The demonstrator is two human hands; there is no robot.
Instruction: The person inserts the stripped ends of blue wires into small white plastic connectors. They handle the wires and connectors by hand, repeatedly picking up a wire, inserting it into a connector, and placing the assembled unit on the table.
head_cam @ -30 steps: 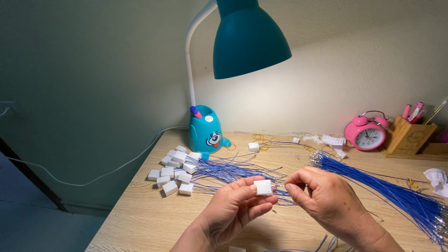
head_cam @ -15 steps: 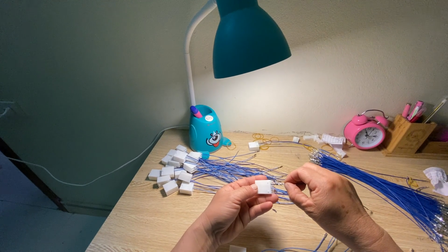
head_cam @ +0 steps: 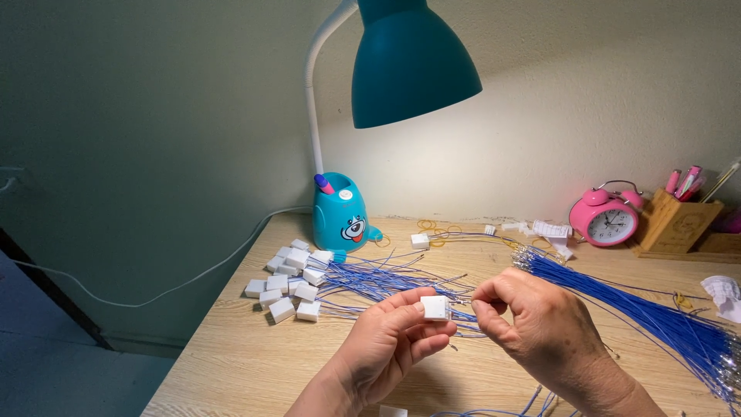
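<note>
While the small white square plastic connector block (head_cam: 436,307) is pinched between the thumb and fingertips of the left hand (head_cam: 390,344), it is held in the air above the pale wooden table (head_cam: 231,363), just left of the right hand (head_cam: 544,328). The right hand's thumb and forefinger are pressed together right beside the block's right face, apparently on the end of a thin blue wire, though the wire end itself is too small to be made out with certainty. The block thus lies directly to the left of the right fingers, almost touching them, and the wire's long axis appears to run roughly left to right, toward that face.

Behind the hands, a pile of similar white plastic blocks (head_cam: 289,282) with blue wires fanned out from it is seen on the left of the table. A thick bundle of long blue wires (head_cam: 641,309) is laid diagonally on the right, near the right wrist. The near table edge is below the hands; open tabletop is left between the pile and the left hand. A teal desk lamp (head_cam: 413,62) is hung above.
</note>
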